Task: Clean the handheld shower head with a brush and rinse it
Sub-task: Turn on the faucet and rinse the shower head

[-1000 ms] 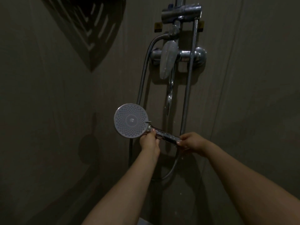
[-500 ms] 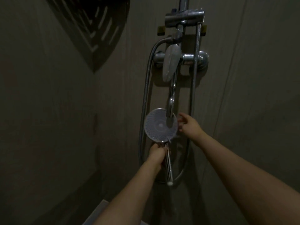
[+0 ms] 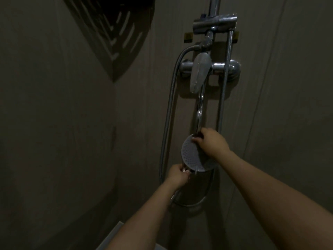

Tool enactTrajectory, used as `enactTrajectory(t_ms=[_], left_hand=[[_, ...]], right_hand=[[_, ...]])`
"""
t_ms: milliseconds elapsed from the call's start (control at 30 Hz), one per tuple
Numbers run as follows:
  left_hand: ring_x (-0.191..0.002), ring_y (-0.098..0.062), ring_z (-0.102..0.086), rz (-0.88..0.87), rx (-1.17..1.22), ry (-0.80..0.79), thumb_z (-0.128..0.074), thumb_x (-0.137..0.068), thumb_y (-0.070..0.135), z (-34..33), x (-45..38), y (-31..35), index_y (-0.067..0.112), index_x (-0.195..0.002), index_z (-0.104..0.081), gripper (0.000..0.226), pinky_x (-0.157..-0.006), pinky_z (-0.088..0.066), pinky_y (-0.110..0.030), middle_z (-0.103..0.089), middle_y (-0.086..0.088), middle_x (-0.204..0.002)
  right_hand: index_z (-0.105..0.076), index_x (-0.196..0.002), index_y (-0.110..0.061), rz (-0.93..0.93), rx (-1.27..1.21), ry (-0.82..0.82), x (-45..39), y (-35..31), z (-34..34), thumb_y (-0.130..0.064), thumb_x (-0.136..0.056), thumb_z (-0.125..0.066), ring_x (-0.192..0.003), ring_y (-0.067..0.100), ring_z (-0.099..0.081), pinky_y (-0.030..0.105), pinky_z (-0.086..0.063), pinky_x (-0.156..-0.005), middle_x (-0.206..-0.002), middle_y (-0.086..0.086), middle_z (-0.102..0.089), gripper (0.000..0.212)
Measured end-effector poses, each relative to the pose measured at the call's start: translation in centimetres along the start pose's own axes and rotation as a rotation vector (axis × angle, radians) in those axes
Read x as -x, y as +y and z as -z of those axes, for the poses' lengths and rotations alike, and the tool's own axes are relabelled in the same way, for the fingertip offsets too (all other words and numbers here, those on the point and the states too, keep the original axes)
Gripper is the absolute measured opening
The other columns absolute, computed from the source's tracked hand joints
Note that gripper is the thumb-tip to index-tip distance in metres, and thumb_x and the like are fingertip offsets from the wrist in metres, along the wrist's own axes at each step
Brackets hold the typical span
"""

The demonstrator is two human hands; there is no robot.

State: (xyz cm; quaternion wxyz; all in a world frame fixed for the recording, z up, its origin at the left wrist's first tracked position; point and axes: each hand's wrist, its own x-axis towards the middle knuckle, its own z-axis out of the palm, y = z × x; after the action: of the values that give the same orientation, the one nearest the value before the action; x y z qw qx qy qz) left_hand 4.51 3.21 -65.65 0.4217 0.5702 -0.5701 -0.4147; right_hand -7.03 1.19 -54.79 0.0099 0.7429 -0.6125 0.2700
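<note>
Your left hand (image 3: 177,175) grips the neck of the round, pale grey, perforated shower head (image 3: 191,154), held face-up below the chrome mixer tap (image 3: 210,66). Your right hand (image 3: 211,141) curls over its upper rim, under a thin water stream (image 3: 200,109).

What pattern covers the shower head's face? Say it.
Rows of small dots on the shower head, head view.

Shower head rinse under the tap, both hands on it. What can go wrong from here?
1. The left hand grips only the neck of the wet shower head; it may slip or twist out.
2. The water stream lands at the face's top edge by the right hand, so it may splash off and rinse only part of the face.
3. The hose loops close below the hands and could snag.
</note>
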Motion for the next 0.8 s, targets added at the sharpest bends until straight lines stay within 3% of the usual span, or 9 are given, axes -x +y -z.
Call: enactTrajectory(t_ms=[100, 167, 233, 333, 433, 567, 633, 733, 800], left_hand=[[-0.069, -0.014, -0.055, 0.058, 0.117, 0.036, -0.054, -0.091, 0.017, 0.5, 0.3, -0.4, 0.003, -0.098, -0.064, 0.019, -0.062, -0.046, -0.020, -0.060, -0.008, -0.082], [-0.064, -0.016, -0.058, 0.122, 0.284, 0.060, -0.057, -0.089, 0.025, 0.6, 0.3, -0.3, 0.011, -0.079, -0.065, 0.019, -0.067, -0.048, -0.025, -0.063, -0.007, -0.072], [-0.066, -0.020, -0.063, 0.165, 0.442, 0.055, -0.062, -0.085, 0.027, 0.9, 0.5, 0.3, 0.012, -0.079, -0.066, 0.017, -0.068, -0.053, -0.028, -0.067, -0.007, -0.072], [-0.068, -0.021, -0.064, 0.143, 0.494, 0.034, -0.065, -0.082, 0.026, 1.3, 0.4, 1.0, 0.012, -0.084, -0.067, 0.014, -0.070, -0.054, -0.031, -0.068, -0.009, -0.076], [-0.066, -0.019, -0.064, 0.126, 0.508, 0.038, -0.067, -0.081, 0.022, 1.2, 0.7, 1.3, 0.013, -0.082, -0.067, 0.009, -0.068, -0.055, -0.029, -0.068, -0.007, -0.074], [-0.067, -0.019, -0.060, 0.140, 0.445, 0.028, -0.058, -0.086, 0.015, 0.7, 0.8, 1.0, 0.012, -0.078, -0.064, 0.011, -0.073, -0.052, -0.031, -0.065, -0.008, -0.075], [-0.064, -0.017, -0.058, 0.150, 0.454, 0.015, -0.057, -0.087, 0.013, 0.4, 1.0, 1.0, 0.012, -0.075, -0.063, 0.014, -0.069, -0.050, -0.029, -0.062, -0.006, -0.070], [-0.062, -0.017, -0.057, 0.139, 0.478, 0.012, -0.058, -0.087, 0.014, 0.3, 1.1, 1.0, 0.013, -0.071, -0.062, 0.016, -0.066, -0.049, -0.028, -0.061, -0.006, -0.068], [-0.061, -0.017, -0.057, 0.124, 0.469, 0.023, -0.059, -0.086, 0.015, 0.4, 0.9, 1.2, 0.014, -0.069, -0.062, 0.018, -0.066, -0.049, -0.027, -0.061, -0.006, -0.066]], right_hand=[[-0.057, -0.117, -0.010, -0.014, -0.259, -0.149, 0.1, 0.7, 0.9, -0.018, -0.090, -0.055, -0.109, 0.027, -0.057, 0.026, -0.040, -0.081, -0.114, 0.010, -0.060, 0.028], [-0.050, -0.125, -0.010, -0.049, -0.291, -0.274, 0.8, 1.3, 1.0, -0.014, -0.081, -0.068, -0.108, 0.025, -0.056, 0.031, -0.045, -0.088, -0.117, 0.009, -0.058, 0.049], [-0.047, -0.128, -0.009, -0.061, -0.189, -0.323, 1.4, 1.7, 0.2, -0.012, -0.074, -0.075, -0.102, 0.024, -0.056, 0.034, -0.046, -0.089, -0.115, 0.011, -0.058, 0.061], [-0.052, -0.119, -0.009, -0.096, -0.338, -0.262, 1.5, 1.7, -0.6, -0.009, -0.077, -0.071, -0.075, 0.016, -0.057, 0.032, -0.054, -0.071, -0.084, 0.000, -0.054, 0.046], [-0.053, -0.114, -0.009, -0.140, -0.471, -0.287, 1.3, 1.6, -0.1, -0.010, -0.074, -0.074, -0.066, 0.014, -0.057, 0.028, -0.053, -0.059, -0.078, -0.001, -0.053, 0.045], [-0.048, -0.123, -0.009, -0.094, -0.394, -0.265, 0.9, 1.4, -0.2, -0.016, -0.057, -0.085, -0.100, 0.026, -0.061, 0.043, -0.056, -0.082, -0.111, 0.007, -0.060, 0.076], [-0.051, -0.117, -0.009, -0.113, -0.369, -0.228, 0.9, 1.2, -0.3, -0.014, -0.067, -0.079, -0.096, 0.024, -0.062, 0.040, -0.056, -0.080, -0.106, 0.006, -0.060, 0.058], [-0.056, -0.101, -0.012, -0.138, -0.457, -0.187, 1.1, 1.0, -0.6, -0.021, -0.089, -0.058, -0.074, 0.019, -0.063, 0.032, -0.055, -0.066, -0.085, 0.003, -0.061, 0.016], [-0.056, -0.088, -0.014, -0.144, -0.420, -0.073, 1.2, 0.9, -0.8, -0.027, -0.094, -0.049, -0.073, 0.026, -0.064, 0.038, -0.056, -0.068, -0.082, 0.008, -0.062, 0.017]])
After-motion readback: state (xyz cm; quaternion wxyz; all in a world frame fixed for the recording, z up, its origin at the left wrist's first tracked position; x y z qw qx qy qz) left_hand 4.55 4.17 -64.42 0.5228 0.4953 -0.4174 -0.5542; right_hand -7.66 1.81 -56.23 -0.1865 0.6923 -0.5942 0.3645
